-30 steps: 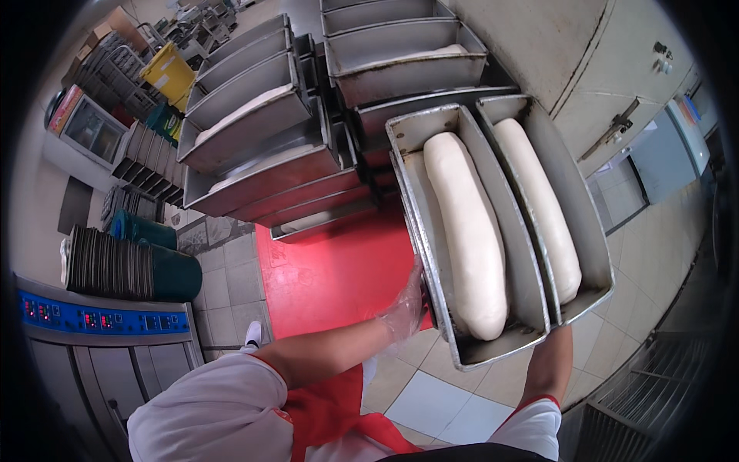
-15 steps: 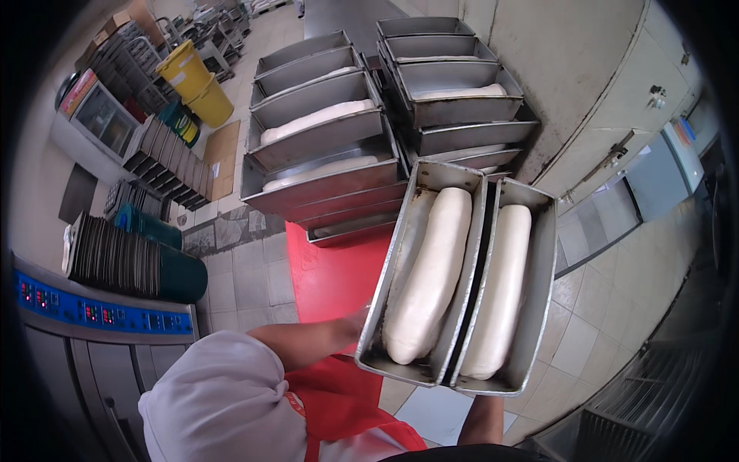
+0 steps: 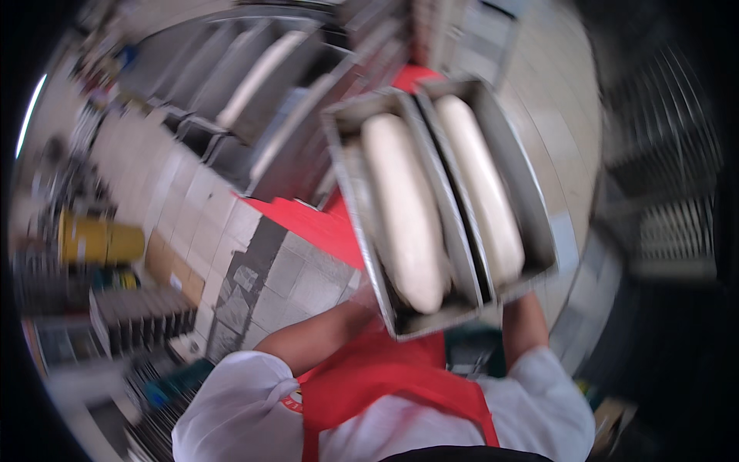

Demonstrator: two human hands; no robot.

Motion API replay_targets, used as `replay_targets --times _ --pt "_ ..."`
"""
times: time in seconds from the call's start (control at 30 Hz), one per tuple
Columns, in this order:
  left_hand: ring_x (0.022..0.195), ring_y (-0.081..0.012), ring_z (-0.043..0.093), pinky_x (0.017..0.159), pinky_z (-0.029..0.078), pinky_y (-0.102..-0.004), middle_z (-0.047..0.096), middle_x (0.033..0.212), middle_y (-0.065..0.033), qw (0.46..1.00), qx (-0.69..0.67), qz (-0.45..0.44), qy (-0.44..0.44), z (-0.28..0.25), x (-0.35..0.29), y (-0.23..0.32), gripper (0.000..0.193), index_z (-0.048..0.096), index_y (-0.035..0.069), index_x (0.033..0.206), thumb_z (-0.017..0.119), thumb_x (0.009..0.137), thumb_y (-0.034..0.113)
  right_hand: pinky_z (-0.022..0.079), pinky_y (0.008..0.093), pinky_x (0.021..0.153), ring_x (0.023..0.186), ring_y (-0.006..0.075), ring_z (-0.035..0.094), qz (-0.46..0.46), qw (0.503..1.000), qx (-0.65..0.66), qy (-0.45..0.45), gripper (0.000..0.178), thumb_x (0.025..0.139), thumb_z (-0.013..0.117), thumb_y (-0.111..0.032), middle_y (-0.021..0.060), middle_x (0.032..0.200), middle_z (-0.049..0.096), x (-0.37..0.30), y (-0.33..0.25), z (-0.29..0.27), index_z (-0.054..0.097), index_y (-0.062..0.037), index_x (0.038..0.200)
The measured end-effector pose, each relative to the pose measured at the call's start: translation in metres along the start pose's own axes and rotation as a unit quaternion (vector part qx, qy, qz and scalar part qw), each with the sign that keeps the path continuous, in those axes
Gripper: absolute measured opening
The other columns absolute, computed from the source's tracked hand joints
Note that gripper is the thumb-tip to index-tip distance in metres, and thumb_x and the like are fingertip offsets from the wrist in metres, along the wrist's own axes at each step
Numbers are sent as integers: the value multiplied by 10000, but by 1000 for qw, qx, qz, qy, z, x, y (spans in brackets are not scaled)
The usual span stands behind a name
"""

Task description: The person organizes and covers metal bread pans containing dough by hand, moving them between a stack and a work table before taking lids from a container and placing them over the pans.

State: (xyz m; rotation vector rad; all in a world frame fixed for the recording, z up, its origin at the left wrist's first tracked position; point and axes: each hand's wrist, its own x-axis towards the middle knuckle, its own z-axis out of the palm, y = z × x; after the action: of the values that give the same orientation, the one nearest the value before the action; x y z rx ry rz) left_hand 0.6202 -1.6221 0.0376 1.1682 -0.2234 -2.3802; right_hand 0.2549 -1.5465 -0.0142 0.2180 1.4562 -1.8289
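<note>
we hold two metal pans (image 3: 502, 163) side by side in front of our red apron (image 3: 385, 377), with a pale dough log (image 3: 404, 208) in each. our left hand (image 3: 371, 296) blurs at the left pan's side; our right hand is hidden beneath the near end, past the forearm (image 3: 526, 329), so we cannot tell how the fingers close. we judge the pans stiff and fairly heavy, the dough soft (and easily dented), so best supported by the pan bases.

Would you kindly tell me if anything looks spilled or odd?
Nothing clearly stands out: the two held rectangular grey metal pans each contain one long white dough log; motion blur hides finer detail.
</note>
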Motion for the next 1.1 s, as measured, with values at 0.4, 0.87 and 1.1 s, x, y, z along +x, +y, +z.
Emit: replay_targets --times 0.4,0.87,1.1 --pt "1311 -263 529 1073 457 -448 551 1416 -119 924 126 -62 -356 -147 16 -14 481 472 91 1445 421 1059 373 515 293 880 916 165 631 -159 985 -69 21 449 983 620 -349 102 1087 704 -59 35 -110 641 11 1251" --pt "1549 -279 152 1252 89 -416 161 1678 -131 652 705 -91 264 -144 -147 -47 860 205 70 1600 409 994 646 460 366 1054 1223 330 617 232 866 -262 358 427 907 585 -280 169 1289 662 -285 355 -447 670 -115 1292" --pt "1526 -189 220 1213 146 -382 299 1639 -38 546 780 -216 216 -154 -146 -47 756 347 155 1563 600 965 542 462 397 1051 1233 372 587 238 783 -202 538 489 837 705 -295 246 1274 631 -187 436 -507 656 -7 1229"
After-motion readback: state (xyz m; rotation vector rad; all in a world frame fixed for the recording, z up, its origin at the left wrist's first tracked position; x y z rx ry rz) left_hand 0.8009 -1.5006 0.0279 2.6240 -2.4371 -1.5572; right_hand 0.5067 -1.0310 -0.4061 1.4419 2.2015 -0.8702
